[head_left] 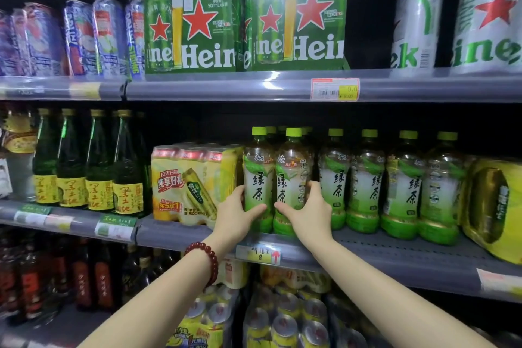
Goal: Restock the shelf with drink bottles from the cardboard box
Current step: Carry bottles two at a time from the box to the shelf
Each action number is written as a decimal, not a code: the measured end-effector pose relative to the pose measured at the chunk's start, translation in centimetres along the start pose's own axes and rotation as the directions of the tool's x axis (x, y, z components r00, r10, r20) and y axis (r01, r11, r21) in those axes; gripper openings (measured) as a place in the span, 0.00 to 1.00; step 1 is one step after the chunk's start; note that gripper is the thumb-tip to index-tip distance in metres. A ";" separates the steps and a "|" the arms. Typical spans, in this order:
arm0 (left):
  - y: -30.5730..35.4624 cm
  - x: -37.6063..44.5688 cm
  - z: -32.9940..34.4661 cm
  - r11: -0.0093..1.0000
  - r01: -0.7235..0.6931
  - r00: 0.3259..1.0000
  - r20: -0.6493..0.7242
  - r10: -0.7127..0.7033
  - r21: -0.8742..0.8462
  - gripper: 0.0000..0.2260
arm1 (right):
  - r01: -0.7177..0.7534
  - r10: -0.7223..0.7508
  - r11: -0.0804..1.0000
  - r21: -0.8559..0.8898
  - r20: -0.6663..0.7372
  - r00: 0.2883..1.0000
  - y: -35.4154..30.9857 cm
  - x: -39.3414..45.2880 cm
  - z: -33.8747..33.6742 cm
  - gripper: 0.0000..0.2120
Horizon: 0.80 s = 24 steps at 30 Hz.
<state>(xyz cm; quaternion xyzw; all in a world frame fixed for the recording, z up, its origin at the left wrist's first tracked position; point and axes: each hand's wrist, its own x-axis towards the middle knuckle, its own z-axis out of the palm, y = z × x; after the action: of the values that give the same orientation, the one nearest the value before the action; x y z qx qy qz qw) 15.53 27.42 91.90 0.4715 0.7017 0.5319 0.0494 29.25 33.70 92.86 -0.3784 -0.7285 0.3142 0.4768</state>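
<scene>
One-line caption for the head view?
Left hand and right hand grip two green tea bottles on the shelf.

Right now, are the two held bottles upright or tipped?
Upright: both green tea bottles stand caps-up on the shelf.

Light falls from above and in front, bright on the middle shelf and on both forearms, while the recesses behind the goods go almost black. Glare streaks the clear price rail of the upper shelf and the silver cans at top right. The green tea bottles at centre are fairly sharp. The cans at far left and the dark bottles at lower left are smeared and soft. Wide-angle distortion bows the shelf lines and swells the goods at the right edge.
</scene>
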 end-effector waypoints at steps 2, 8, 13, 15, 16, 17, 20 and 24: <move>0.0 -0.2 0.0 1.000 0.007 1.000 -0.007 -0.007 0.023 0.31 | -0.003 0.003 1.000 -0.001 0.011 1.000 0.0 -0.1 0.0 0.39; 1.0 -0.7 -0.2 0.983 -0.016 1.000 -0.010 0.018 0.181 0.24 | 0.022 -0.010 0.992 -0.128 0.095 0.995 0.0 -0.6 -0.3 0.41; 1.1 -2.3 -1.9 0.935 -0.084 0.996 0.051 0.070 0.343 0.23 | 0.090 -0.030 0.941 -0.326 0.183 0.983 0.3 -2.3 -0.5 0.38; 1.0 -2.9 -2.9 0.911 -0.113 0.992 0.089 0.085 0.396 0.23 | 0.115 -0.041 0.915 -0.386 0.195 0.980 0.0 -3.2 -0.7 0.35; 0.9 -3.2 -3.3 0.901 -0.125 0.991 0.103 0.090 0.415 0.22 | 0.135 -0.058 0.900 -0.414 0.193 0.979 -0.2 -3.8 -0.7 0.31; 0.7 -3.6 -3.8 0.890 -0.134 0.989 0.112 0.094 0.435 0.22 | 0.162 -0.082 0.884 -0.438 0.196 0.977 -0.4 -4.4 -0.7 0.27; -0.2 -4.6 -5.3 0.865 -0.145 0.988 0.110 0.104 0.480 0.21 | 0.300 -0.167 0.821 -0.485 0.299 0.939 -1.1 -6.3 0.1 0.19; -2.7 -6.6 -7.2 0.842 -0.099 0.995 0.074 0.070 0.531 0.20 | 0.402 -0.192 0.798 -0.448 0.444 0.875 -1.2 -8.2 2.7 0.19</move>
<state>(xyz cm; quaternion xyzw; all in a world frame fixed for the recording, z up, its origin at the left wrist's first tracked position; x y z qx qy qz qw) 13.44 17.68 90.00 0.5106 0.7989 0.3052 -0.0889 28.56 25.82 89.15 -0.3053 -0.9147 0.0882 0.2497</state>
